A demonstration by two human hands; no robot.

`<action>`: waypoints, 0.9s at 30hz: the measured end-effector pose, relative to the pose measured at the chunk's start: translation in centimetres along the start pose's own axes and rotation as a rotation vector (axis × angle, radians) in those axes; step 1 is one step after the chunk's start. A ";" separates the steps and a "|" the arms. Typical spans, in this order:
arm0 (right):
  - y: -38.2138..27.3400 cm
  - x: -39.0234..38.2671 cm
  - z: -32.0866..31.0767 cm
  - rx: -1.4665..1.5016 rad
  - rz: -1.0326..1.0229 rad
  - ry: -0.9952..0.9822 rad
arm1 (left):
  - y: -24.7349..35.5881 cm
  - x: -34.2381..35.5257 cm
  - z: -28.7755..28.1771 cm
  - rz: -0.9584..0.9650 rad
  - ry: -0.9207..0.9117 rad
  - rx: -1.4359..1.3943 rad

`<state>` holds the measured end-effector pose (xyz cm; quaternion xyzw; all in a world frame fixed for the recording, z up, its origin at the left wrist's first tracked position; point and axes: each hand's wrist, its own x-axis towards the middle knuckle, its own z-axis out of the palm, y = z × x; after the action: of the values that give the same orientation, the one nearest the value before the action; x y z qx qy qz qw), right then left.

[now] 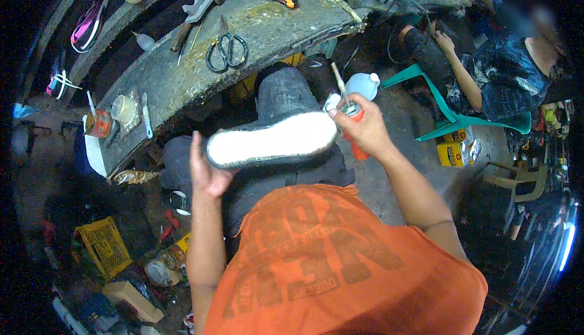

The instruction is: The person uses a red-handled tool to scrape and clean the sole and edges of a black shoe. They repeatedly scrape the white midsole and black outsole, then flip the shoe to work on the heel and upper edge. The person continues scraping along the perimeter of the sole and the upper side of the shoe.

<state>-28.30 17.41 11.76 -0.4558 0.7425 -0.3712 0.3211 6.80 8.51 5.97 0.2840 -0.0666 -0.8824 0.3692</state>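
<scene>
A shoe point(274, 141) lies bottom up across my lap, its broad white sole facing me and dark sides showing at the rim. My left hand point(213, 174) supports its left end, thumb pointing up and fingers hidden underneath. At the other end, my right hand point(364, 127) is closed around a thin brush point(338, 78), whose pale handle slants up past the fingers. Partly behind that hand stands an orange-red container point(359, 147); the brush's lower end is hard to make out there. A whitish plastic jug point(363, 84) sits just beyond.
Ahead curves a worn workbench point(182, 85) bearing black-handled scissors point(227, 52), an orange-handled cutter point(286, 0), a tub point(125, 109) and a can point(98, 123). To the right are a green plastic chair point(435, 101) and another person point(499, 79). A yellow crate point(103, 247) lies lower left.
</scene>
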 end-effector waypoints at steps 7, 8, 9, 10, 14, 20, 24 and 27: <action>0.2 2.9 2.6 0.230 0.135 -0.285 | -1.9 4.9 0.7 0.387 -0.014 0.449; 0.5 3.0 2.8 0.232 0.180 -0.301 | -2.5 5.8 1.1 0.404 -0.005 0.546; 0.8 2.9 3.0 0.243 0.205 -0.278 | -3.0 6.7 1.8 0.433 0.059 0.540; 1.1 2.7 3.0 0.269 0.161 -0.300 | -3.4 7.3 2.5 0.470 0.120 0.516; 1.2 1.3 2.0 0.307 0.141 -0.314 | -3.7 7.8 5.7 0.581 0.034 0.473; 0.2 -0.3 1.7 0.571 0.098 -0.302 | -3.9 10.4 7.7 0.419 -0.052 0.651; 0.6 -0.8 3.2 0.565 0.117 -0.311 | -5.8 11.5 7.9 0.711 0.328 1.378; 1.1 -1.1 3.6 0.572 0.069 -0.369 | -6.9 5.5 6.7 0.806 0.138 1.418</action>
<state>-25.41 17.85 9.11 -0.3813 0.5528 -0.4645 0.5773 -4.25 9.07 6.71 0.4580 -0.6829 -0.4107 0.3941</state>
